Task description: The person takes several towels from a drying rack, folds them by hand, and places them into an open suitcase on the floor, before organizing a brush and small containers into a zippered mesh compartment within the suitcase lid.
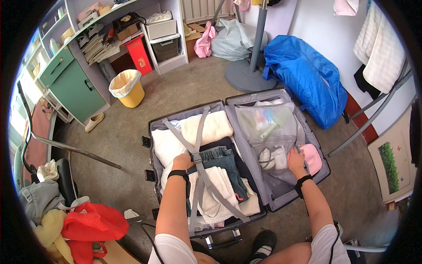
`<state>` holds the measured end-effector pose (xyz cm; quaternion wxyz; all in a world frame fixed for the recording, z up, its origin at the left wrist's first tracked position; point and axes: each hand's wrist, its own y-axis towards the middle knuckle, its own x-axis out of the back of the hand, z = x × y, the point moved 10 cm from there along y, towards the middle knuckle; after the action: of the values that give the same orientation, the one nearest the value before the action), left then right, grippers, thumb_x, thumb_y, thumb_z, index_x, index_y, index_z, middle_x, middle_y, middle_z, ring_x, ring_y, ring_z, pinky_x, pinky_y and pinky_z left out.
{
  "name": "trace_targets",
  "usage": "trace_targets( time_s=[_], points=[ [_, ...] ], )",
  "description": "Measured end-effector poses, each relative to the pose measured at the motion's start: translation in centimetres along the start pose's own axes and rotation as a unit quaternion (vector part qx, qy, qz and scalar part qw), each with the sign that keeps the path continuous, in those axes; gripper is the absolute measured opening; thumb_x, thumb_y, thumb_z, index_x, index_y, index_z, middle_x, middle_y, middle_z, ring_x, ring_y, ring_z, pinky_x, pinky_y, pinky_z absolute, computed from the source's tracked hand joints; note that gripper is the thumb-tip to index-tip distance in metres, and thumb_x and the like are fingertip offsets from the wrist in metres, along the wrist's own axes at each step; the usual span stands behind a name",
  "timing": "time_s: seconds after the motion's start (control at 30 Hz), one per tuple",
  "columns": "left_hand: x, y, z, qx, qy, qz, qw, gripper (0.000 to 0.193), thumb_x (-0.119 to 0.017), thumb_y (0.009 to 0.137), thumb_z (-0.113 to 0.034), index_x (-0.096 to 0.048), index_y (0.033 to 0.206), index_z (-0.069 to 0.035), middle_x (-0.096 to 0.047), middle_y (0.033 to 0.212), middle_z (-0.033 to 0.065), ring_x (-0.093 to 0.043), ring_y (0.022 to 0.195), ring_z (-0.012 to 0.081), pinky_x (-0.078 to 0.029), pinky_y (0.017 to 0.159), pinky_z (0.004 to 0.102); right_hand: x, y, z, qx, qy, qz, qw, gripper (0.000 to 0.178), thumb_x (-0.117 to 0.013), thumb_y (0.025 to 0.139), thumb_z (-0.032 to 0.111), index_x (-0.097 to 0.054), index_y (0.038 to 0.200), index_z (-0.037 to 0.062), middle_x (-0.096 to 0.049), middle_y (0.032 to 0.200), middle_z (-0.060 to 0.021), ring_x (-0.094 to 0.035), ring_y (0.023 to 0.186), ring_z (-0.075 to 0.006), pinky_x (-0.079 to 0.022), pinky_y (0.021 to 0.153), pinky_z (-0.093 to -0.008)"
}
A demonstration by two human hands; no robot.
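An open suitcase [263, 193] lies on the floor before me, packed on both sides. In its left half, crossed grey straps [199, 169] with a buckle run over folded white towels [206, 127] and blue jeans [222, 156]. My left hand [181, 162] is closed beside the buckle; its fingertips are hidden, so what it grips does not show. On the right half, my right hand [296, 159] has curled fingers at the grey mesh pocket [272, 138], right beside a pink case [311, 157]. White items [278, 157] lie next to that hand.
A blue bag [307, 79] and a round stand base [246, 75] lie beyond the suitcase. A yellow bin [132, 94] and slipper [94, 122] are at far left. Red bags [94, 222] lie near left; a metal rack leg [356, 130] stands right.
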<state>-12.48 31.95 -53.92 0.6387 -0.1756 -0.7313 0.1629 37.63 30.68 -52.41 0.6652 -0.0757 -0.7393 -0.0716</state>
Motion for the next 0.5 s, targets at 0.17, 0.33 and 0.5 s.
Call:
trace_targets(
  time_s=[0.17, 0.33, 0.5],
  points=[
    [-0.6, 0.7, 0.3, -0.005, 0.003, 0.007, 1.0, 0.04, -0.061, 0.074, -0.038, -0.063, 0.093, -0.002, -0.062, 0.094, 0.0183, -0.059, 0.088, 0.0332, -0.048, 0.075, 0.04, -0.2, 0.1, -0.1, 0.003, -0.003, -0.007, 1.0, 0.045, -0.041, 0.086, 0.03, -0.044, 0.123, 0.0044, -0.045, 0.126, -0.0084, -0.034, 0.115, -0.0436, -0.03, 0.093, -0.0518],
    [-1.0, 1.0, 0.6, -0.001, 0.021, -0.006, 1.0, 0.038, -0.063, 0.073, -0.039, -0.065, 0.089, -0.005, -0.064, 0.092, 0.0136, -0.06, 0.088, 0.0282, -0.049, 0.074, 0.0372, 0.4, -0.1, 0.4, 0.011, -0.033, -0.025, 0.999, 0.042, -0.041, 0.086, 0.03, -0.047, 0.12, 0.0052, -0.048, 0.121, -0.0066, -0.038, 0.111, -0.0386, -0.033, 0.089, -0.0478],
    [-0.8, 0.8, 0.4, -0.003, 0.006, 0.014, 1.0, 0.041, -0.06, 0.074, -0.039, -0.064, 0.093, -0.003, -0.063, 0.093, 0.0172, -0.059, 0.088, 0.0329, -0.048, 0.076, 0.0398, 0.8, -0.3, 0.7, 0.021, -0.067, -0.05, 0.996, 0.04, -0.043, 0.085, 0.029, -0.049, 0.117, 0.0058, -0.051, 0.115, -0.0053, -0.041, 0.107, -0.0326, -0.035, 0.084, -0.0441]
  ],
)
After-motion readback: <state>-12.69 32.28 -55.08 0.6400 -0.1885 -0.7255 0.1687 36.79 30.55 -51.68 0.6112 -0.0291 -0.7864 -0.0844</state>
